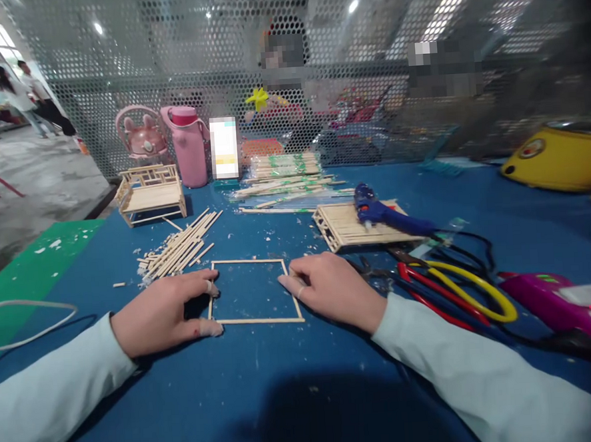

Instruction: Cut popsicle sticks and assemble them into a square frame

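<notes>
A rectangular frame of thin wooden sticks (259,321) lies flat on the blue tabletop between my hands. At its left side, my left hand (165,312) grips the stick, thumb by the near corner and fingertips by the far one. The thumb and fingertips of my right hand (332,289) close on the frame's right stick. Both hands have pale coverings on some fingertips. Beyond my left hand is a loose pile of wooden sticks (187,244) with short cut bits. Red-and-yellow-handled cutters (445,292) lie right of my right hand.
A small stick-built bench (151,196) stands at the back left, beside a pink bottle (190,151). Packs of sticks (285,165) lie behind. A blue glue gun (390,216) rests on a slatted stick panel (340,225). Further right are a purple tool (545,299) and black cord (482,243).
</notes>
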`<state>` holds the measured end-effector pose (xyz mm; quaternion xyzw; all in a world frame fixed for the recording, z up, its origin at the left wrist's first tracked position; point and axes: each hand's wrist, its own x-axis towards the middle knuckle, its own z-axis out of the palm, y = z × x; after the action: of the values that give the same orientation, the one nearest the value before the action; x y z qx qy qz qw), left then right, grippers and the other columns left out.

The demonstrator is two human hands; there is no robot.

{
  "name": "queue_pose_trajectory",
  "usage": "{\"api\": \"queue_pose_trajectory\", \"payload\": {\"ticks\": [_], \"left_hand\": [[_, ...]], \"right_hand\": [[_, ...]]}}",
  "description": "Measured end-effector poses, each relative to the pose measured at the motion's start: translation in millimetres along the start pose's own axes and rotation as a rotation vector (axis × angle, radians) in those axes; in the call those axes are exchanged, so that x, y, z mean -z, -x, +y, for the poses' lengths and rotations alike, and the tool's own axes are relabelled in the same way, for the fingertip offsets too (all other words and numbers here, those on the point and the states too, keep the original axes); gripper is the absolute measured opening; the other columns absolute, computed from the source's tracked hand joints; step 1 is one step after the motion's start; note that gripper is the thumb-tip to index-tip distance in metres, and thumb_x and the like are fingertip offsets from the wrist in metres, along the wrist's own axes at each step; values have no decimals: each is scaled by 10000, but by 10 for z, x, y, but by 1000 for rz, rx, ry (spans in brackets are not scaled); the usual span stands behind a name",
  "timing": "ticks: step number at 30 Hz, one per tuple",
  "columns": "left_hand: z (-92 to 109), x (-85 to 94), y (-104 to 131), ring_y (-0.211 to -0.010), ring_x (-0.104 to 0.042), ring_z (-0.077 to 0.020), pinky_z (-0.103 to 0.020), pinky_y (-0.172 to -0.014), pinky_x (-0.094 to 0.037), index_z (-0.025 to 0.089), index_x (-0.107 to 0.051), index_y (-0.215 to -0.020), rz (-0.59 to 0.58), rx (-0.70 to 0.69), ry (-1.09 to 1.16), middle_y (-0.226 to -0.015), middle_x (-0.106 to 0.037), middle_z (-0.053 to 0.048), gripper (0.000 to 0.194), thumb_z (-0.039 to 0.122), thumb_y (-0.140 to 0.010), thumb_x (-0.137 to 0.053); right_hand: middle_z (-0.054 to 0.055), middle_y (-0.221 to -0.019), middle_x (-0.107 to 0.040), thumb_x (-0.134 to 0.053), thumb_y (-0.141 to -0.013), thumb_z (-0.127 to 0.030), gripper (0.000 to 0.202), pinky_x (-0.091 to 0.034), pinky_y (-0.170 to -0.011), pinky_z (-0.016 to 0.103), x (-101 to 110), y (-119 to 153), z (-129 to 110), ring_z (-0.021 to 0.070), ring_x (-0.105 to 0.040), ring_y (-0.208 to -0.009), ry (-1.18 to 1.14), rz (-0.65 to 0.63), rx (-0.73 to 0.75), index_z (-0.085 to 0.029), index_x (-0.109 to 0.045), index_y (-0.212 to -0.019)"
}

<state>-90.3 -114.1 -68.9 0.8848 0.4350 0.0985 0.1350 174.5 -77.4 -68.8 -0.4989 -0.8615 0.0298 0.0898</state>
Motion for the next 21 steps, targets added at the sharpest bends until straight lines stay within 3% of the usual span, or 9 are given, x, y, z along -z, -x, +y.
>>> {"api": "queue_pose_trajectory", "payload": {"ticks": [10,12,14,15,17,19,21], "left_hand": [[-34,-22,14,-1140,-530,-231,-337,-920,-448,205,-586,-1022,43,-23,45,-1283,-524,-108,418,518,-745,-569],[-36,-20,14,-1131,-537,-231,-339,-914,-452,205,-590,-1018,45,-24,43,-1277,-530,-105,419,523,-745,-565],[-36,-14,15,-1127,-540,-234,-343,-910,-454,204,-593,-1014,39,-21,40,-1278,-530,-104,428,534,-743,-560],[-35,-11,15,-1128,-539,-236,-345,-911,-454,203,-593,-1013,35,-18,37,-1279,-530,-105,435,541,-742,-558],[-34,-7,16,-1132,-535,-237,-350,-913,-453,202,-590,-1015,27,-14,31,-1283,-525,-105,446,551,-740,-555],[-34,-6,17,-1132,-535,-235,-350,-914,-452,204,-589,-1015,31,-14,30,-1283,-526,-102,446,553,-740,-554],[-33,-8,17,-1132,-535,-234,-345,-914,-452,205,-591,-1017,39,-18,36,-1273,-536,-99,442,549,-740,-557]], "right_hand": [[-37,-472,-404,-419,-828,-444,419,-251,-502,239,27,1,35,100,-369,-477,-204,21,-48,-194,-371,-496],[-30,-523,-449,-423,-823,-460,370,-302,-515,235,39,7,64,106,-402,-508,-287,69,-83,-195,-436,-565],[15,-724,-570,-515,-766,-470,288,-389,-600,253,51,19,99,137,-503,-650,-344,89,-46,-183,-530,-786],[57,-894,-598,-582,-713,-478,387,-422,-683,283,57,28,118,170,-540,-781,-355,67,9,-176,-531,-949],[128,-1212,-500,-690,-601,-496,769,-403,-874,371,64,50,151,253,-488,-1069,-344,-24,140,-179,-396,-1237],[147,-1342,-387,-720,-561,-517,998,-323,-988,436,64,73,178,300,-371,-1222,-317,-103,212,-193,-230,-1369],[142,-1359,-370,-706,-585,-522,1054,-289,-1023,463,57,90,197,310,-328,-1262,-300,-133,218,-207,-131,-1409]]}}
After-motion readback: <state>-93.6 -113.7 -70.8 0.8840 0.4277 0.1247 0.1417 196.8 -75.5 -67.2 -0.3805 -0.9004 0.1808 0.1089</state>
